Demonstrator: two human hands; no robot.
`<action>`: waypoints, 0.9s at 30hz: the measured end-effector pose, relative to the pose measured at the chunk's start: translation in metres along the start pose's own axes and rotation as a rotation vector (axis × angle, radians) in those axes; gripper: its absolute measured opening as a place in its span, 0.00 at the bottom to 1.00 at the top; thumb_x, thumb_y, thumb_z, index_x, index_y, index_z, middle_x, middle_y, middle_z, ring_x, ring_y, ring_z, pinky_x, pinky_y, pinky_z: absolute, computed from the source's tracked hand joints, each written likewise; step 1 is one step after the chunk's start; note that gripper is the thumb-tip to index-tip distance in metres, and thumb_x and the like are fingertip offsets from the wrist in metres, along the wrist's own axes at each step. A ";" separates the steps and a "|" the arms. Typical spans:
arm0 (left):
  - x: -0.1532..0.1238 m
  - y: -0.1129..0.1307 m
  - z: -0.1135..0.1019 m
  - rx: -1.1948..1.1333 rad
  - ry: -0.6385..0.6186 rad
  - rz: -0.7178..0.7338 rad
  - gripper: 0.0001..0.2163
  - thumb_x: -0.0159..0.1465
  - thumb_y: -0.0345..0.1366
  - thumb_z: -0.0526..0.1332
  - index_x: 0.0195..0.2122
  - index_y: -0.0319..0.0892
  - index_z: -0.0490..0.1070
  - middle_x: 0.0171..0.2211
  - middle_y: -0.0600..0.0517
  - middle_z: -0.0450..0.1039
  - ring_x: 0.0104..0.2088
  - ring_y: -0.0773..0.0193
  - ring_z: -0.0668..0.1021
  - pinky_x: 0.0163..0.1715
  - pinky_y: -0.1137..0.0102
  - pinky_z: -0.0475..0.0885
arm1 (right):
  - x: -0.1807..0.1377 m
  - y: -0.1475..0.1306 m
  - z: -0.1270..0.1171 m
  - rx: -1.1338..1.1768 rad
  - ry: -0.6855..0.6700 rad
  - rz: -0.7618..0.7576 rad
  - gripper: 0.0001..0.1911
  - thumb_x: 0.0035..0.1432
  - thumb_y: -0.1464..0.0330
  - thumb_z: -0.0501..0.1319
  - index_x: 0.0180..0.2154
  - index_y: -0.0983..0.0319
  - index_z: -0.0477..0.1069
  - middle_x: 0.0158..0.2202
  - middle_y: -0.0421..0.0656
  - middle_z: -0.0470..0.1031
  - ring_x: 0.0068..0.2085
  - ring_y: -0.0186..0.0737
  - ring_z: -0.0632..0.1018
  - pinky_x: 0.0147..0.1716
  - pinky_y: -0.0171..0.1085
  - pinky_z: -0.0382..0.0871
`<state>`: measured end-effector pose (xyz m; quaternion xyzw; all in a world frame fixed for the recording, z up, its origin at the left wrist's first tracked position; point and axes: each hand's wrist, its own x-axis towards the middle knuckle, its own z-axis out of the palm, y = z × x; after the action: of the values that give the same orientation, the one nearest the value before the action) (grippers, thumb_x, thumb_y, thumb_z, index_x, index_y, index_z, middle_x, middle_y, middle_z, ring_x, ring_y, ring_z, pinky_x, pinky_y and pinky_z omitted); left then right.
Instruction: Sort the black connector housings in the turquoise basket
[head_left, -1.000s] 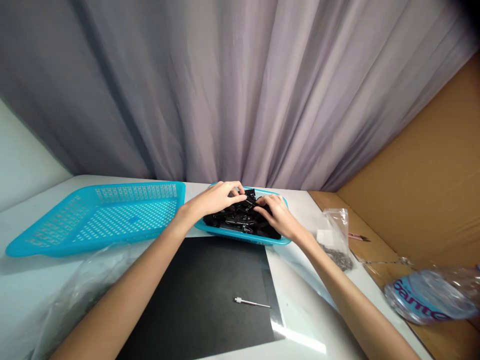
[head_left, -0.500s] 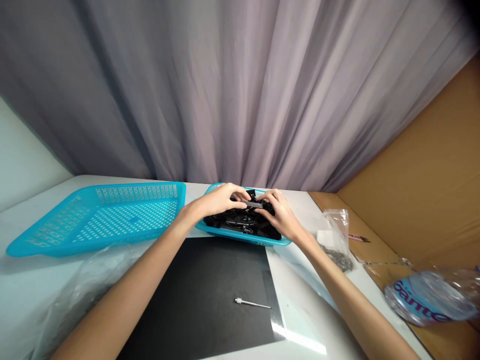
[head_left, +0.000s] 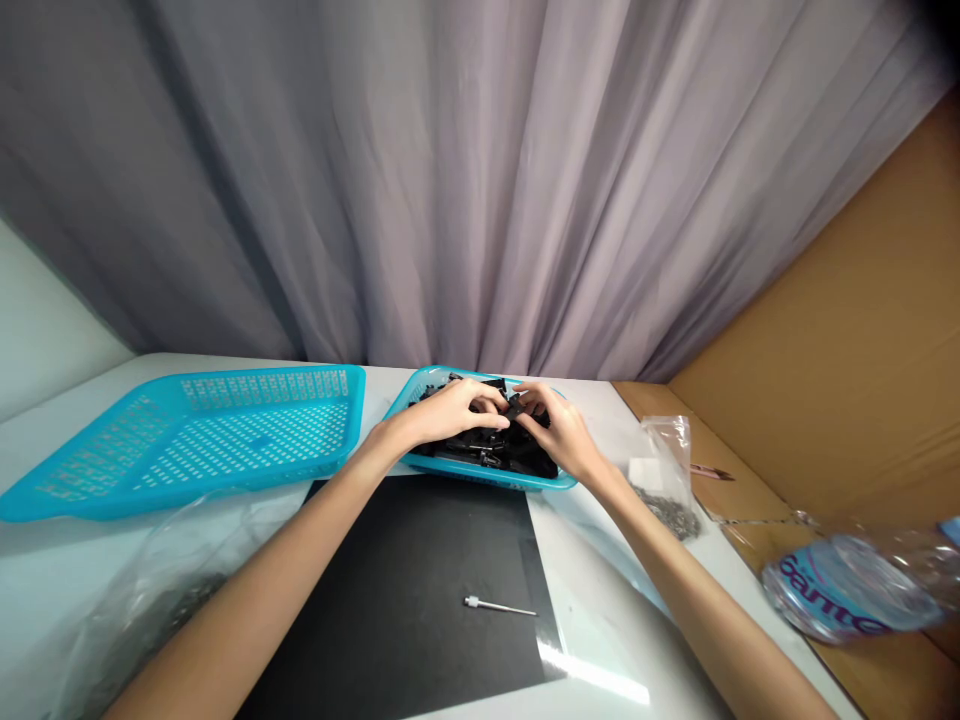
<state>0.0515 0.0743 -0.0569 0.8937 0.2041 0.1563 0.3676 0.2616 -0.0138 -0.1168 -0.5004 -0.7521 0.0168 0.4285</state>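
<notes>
Hands Joined in a Two-Handed Pinch

Left hand (head_left: 450, 415) and right hand (head_left: 559, 435) met fingertip to fingertip over the small turquoise tray (head_left: 480, 472), at 12 o'clock from the black mat (head_left: 420, 570). Both were closed in a pinch on one black part (head_left: 511, 408), held between them just above the pile of black parts (head_left: 517, 455). Its long axis could not be read. Neither hand was nearer. A perforated basket (head_left: 187, 440) lay at 9 o'clock.

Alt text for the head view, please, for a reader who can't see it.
A person's left hand and right hand pinch a black part between them over a small blue basket heaped with black parts. A larger blue basket sits to its left, a clear bag of metal pieces to its right, and a black mat bearing a metal pin lies nearer.
</notes>
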 end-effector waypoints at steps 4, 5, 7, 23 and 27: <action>-0.002 0.002 -0.006 -0.072 0.024 -0.014 0.12 0.62 0.43 0.68 0.40 0.39 0.75 0.36 0.50 0.81 0.41 0.58 0.81 0.41 0.68 0.73 | 0.002 -0.001 0.000 -0.041 0.009 -0.011 0.11 0.69 0.64 0.61 0.51 0.58 0.68 0.44 0.45 0.76 0.44 0.45 0.77 0.47 0.43 0.71; -0.003 0.003 -0.009 -0.088 0.034 -0.020 0.13 0.61 0.44 0.68 0.38 0.39 0.74 0.36 0.50 0.81 0.41 0.57 0.81 0.42 0.68 0.73 | 0.003 0.000 0.001 -0.064 -0.007 -0.025 0.08 0.70 0.64 0.60 0.48 0.59 0.69 0.44 0.45 0.76 0.45 0.45 0.76 0.47 0.43 0.70; -0.006 0.004 -0.015 -0.118 0.045 -0.048 0.14 0.60 0.44 0.69 0.36 0.39 0.71 0.35 0.49 0.81 0.41 0.55 0.82 0.42 0.66 0.74 | 0.004 0.002 0.001 -0.117 -0.047 -0.052 0.05 0.71 0.66 0.57 0.45 0.59 0.70 0.44 0.46 0.76 0.47 0.47 0.75 0.49 0.44 0.69; -0.013 -0.005 -0.030 -0.114 0.030 -0.099 0.24 0.62 0.46 0.67 0.55 0.42 0.67 0.34 0.51 0.80 0.39 0.56 0.80 0.41 0.65 0.72 | 0.003 -0.004 0.003 -0.471 -0.285 -0.133 0.14 0.73 0.70 0.53 0.52 0.60 0.76 0.53 0.46 0.75 0.51 0.50 0.66 0.56 0.50 0.61; -0.013 -0.005 -0.031 -0.101 0.023 -0.094 0.24 0.62 0.46 0.67 0.56 0.41 0.67 0.34 0.50 0.80 0.40 0.56 0.81 0.41 0.65 0.72 | 0.001 -0.005 0.005 -0.615 -0.247 -0.133 0.16 0.74 0.67 0.52 0.53 0.60 0.77 0.53 0.48 0.74 0.52 0.53 0.65 0.57 0.52 0.59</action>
<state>0.0261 0.0899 -0.0414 0.8615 0.2420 0.1591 0.4170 0.2540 -0.0132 -0.1170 -0.5503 -0.7992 -0.1781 0.1634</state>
